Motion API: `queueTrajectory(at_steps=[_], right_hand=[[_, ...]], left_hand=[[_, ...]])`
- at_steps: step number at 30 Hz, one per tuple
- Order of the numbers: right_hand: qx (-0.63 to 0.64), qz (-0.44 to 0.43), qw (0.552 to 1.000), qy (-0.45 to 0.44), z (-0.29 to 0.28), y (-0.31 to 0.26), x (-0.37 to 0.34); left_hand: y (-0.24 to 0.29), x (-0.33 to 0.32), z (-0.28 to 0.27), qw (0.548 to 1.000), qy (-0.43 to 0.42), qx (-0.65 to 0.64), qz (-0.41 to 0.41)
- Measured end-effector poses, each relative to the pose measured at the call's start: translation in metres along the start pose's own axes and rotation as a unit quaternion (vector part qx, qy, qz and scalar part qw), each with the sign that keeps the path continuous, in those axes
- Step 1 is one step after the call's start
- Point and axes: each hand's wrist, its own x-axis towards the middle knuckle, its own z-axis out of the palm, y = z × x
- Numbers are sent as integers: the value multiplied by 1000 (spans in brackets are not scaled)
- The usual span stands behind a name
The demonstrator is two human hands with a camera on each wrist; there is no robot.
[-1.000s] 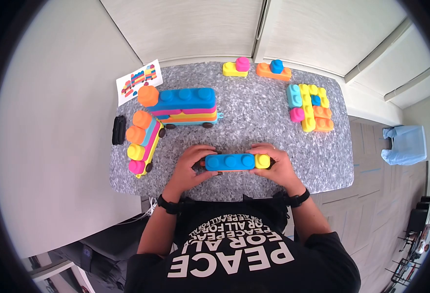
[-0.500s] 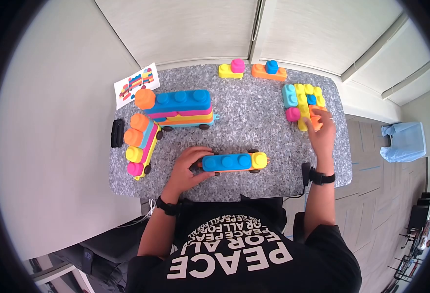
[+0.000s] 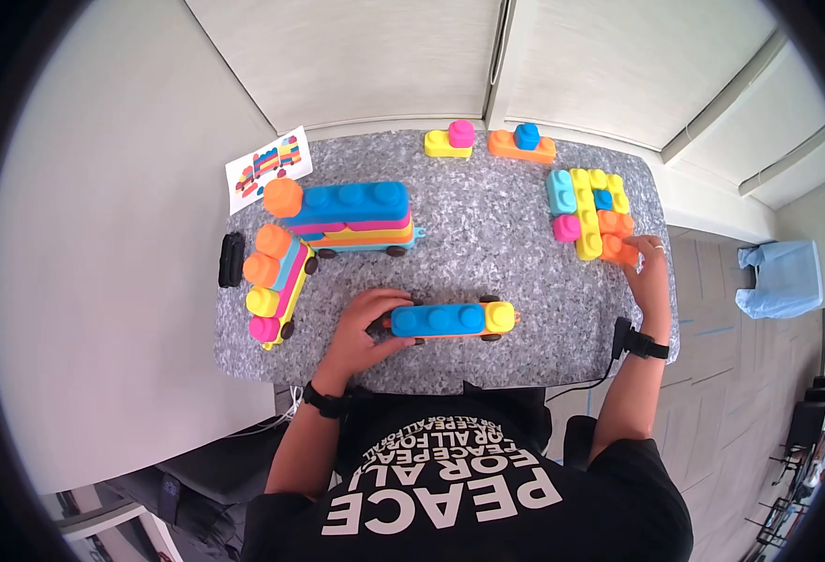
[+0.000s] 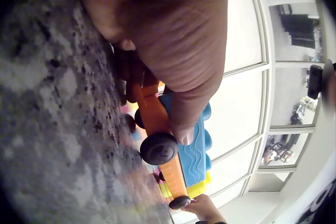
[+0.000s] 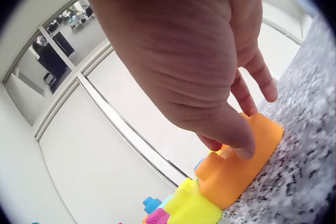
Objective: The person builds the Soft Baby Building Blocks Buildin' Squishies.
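Observation:
My left hand (image 3: pixel 360 332) grips the left end of a small toy wagon with an orange wheeled base (image 4: pixel 170 169). On that base sit a long blue building block (image 3: pixel 438 320) and a small yellow block (image 3: pixel 499 317). Out at the right side of the table, my right hand (image 3: pixel 652 281) pinches an orange two-stud block (image 5: pixel 220 182), thumb on the near face. This block is at the front corner of a cluster with another orange block (image 3: pixel 616 223), several yellow blocks (image 3: pixel 586 215), a small blue block (image 3: pixel 603 199), a light blue block (image 3: pixel 560 192) and a pink block (image 3: pixel 566 228).
To the left stand a tall blue-topped block wagon (image 3: pixel 351 206) and a smaller wagon with yellow base (image 3: pixel 288 304). A picture sheet (image 3: pixel 269 170) and a black object (image 3: pixel 231 259) lie beyond them. Along the back are a yellow-and-pink pair (image 3: pixel 448 145) and an orange-and-blue pair (image 3: pixel 522 147).
My right hand has let go of the small wagon's right end and moved right to the cluster, then nearer its front orange block. My left hand keeps its grip on the wagon.

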Motion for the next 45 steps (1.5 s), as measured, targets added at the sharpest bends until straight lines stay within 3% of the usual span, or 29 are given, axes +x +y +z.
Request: queueTrajectory(at_steps=[8,11,16,20,27,39,45], right_hand=[[35,43,998,-22,-40,-22,-14],[224,3,974,30,-52,-67,-18],[243,-200,947,-71,-35,-153,-35],[301,-240,907,-168,6,-193,-49],[272,-289,897,-193,25,-212,-54],[234,-335,901,-144,41,-206,-70],[230,-318,911,-126,45,-206,-76]], left_hand=[[3,-1,1,1000,0,-10,-15],[0,0,0,1000,2,10,6],[2,0,0,1000,0,-10,-8],[2,0,0,1000,2,-1,5],[0,-2,2,1000,4,-8,-5],[0,-2,2,1000,4,-7,-8],[1,-2,1,1000,3,-18,-12]])
